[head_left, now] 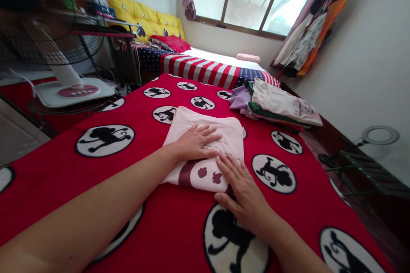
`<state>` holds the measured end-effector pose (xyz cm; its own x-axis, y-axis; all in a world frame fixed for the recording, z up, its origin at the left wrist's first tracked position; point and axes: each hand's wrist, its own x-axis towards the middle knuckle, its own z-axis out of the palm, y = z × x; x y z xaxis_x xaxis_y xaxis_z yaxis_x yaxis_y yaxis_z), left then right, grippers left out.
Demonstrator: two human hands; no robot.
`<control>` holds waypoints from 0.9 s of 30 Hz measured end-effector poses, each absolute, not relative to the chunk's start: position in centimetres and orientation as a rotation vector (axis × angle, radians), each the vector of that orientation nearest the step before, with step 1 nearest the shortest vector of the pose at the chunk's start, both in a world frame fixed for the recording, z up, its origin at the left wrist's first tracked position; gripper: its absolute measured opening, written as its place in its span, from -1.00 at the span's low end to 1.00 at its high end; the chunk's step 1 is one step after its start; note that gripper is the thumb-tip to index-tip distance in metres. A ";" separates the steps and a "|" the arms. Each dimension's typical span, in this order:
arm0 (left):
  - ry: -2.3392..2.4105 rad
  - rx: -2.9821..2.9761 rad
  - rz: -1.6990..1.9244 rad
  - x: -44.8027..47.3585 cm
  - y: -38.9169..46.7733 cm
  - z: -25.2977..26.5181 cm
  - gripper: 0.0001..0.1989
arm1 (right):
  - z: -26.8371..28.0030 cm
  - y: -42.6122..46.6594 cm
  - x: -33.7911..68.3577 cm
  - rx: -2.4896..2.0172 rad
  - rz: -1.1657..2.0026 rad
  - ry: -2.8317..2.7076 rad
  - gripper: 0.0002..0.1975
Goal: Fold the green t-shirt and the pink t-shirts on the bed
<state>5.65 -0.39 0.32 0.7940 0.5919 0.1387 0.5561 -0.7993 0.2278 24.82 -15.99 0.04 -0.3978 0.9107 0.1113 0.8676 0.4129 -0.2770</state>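
A pale pink T-shirt (179, 136) with small lettering and a dark red print lies folded into a compact shape on a red blanket (134, 187) patterned with black monkeys in white ovals. My left hand (198, 141) rests flat on the middle of the shirt, fingers stretched toward the right. On the shirt's near right edge lies my right hand (240, 187), fingers extended over the cloth and thumb spread to the side. Neither hand grasps the fabric. Part of the lettering is hidden under the fingers.
A stack of folded clothes (278, 104) sits at the blanket's right edge. On the left, a fan (70, 89) stands on a small round stool. Behind are a bed with a striped cover (205, 70), a yellow cushion (150, 17) and hanging clothes (310, 38). A dark rack (368, 170) stands right.
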 end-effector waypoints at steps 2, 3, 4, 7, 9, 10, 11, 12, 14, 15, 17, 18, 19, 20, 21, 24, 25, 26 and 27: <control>0.905 2.806 0.299 5.6 -0.4 0.3 -0.33 | 0.1 -16.0 24.8 -1.558 0.258 -2.426 -0.32; 0.907 2.805 0.296 5.6 -0.4 0.4 -0.32 | 0.1 -16.0 24.8 -1.560 0.257 -2.426 -0.31; 0.908 2.804 0.294 5.6 -0.4 0.4 -0.32 | 0.1 -16.0 24.8 -1.565 0.254 -2.424 -0.31; 0.910 2.803 0.294 5.6 -0.4 0.4 -0.32 | 0.1 -16.0 24.8 -1.574 0.255 -2.419 -0.32; 0.908 2.802 0.292 5.7 -0.4 0.4 -0.33 | 0.1 -16.0 24.8 -1.570 0.259 -2.415 -0.32; 0.907 2.801 0.292 5.7 -0.4 0.4 -0.32 | 0.1 -16.0 24.8 -1.568 0.260 -2.413 -0.32; 0.906 2.799 0.294 5.7 -0.4 0.4 -0.32 | 0.1 -16.0 24.8 -1.567 0.261 -2.413 -0.32; 0.905 2.798 0.296 5.7 -0.4 0.4 -0.32 | 0.1 -16.0 24.8 -1.567 0.262 -2.413 -0.32; 0.905 2.796 0.300 5.6 -0.4 0.4 -0.32 | 0.1 -16.0 24.8 -1.572 0.266 -2.417 -0.32; 0.904 2.797 0.301 5.6 -0.4 0.4 -0.32 | 0.1 -16.0 24.8 -1.576 0.267 -2.420 -0.32; 0.903 2.800 0.298 5.6 -0.4 0.5 -0.32 | 0.1 -15.9 24.8 -1.583 0.268 -2.427 -0.32; 0.904 2.802 0.296 5.6 -0.4 0.5 -0.32 | 0.1 -16.0 24.8 -1.584 0.268 -2.430 -0.32; 0.905 2.804 0.295 5.6 -0.4 0.5 -0.32 | 0.1 -16.0 24.7 -1.585 0.266 -2.432 -0.32; 0.907 2.806 0.292 5.7 -0.4 0.5 -0.32 | 0.1 -16.0 24.7 -1.584 0.264 -2.430 -0.32; 0.910 2.808 0.289 5.7 -0.4 0.5 -0.32 | 0.1 -16.1 24.7 -1.582 0.261 -2.427 -0.32; 0.913 2.813 0.284 5.7 -0.4 0.5 -0.33 | 0.1 -16.1 24.8 -1.573 0.256 -2.414 -0.32; 0.913 2.814 0.284 5.7 -0.4 0.5 -0.33 | 0.1 -16.1 24.8 -1.571 0.255 -2.411 -0.32; 0.913 2.815 0.285 5.7 -0.4 0.5 -0.33 | 0.1 -16.1 24.8 -1.568 0.256 -2.410 -0.32; 0.913 2.816 0.287 5.6 -0.4 0.4 -0.33 | 0.1 -16.1 24.8 -1.567 0.256 -2.410 -0.32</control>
<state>5.65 -0.40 0.43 0.7943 0.5934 0.1300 0.5613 -0.7988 0.2167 24.81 -16.11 0.10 -0.3877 0.9145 0.1160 0.8696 0.4045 -0.2831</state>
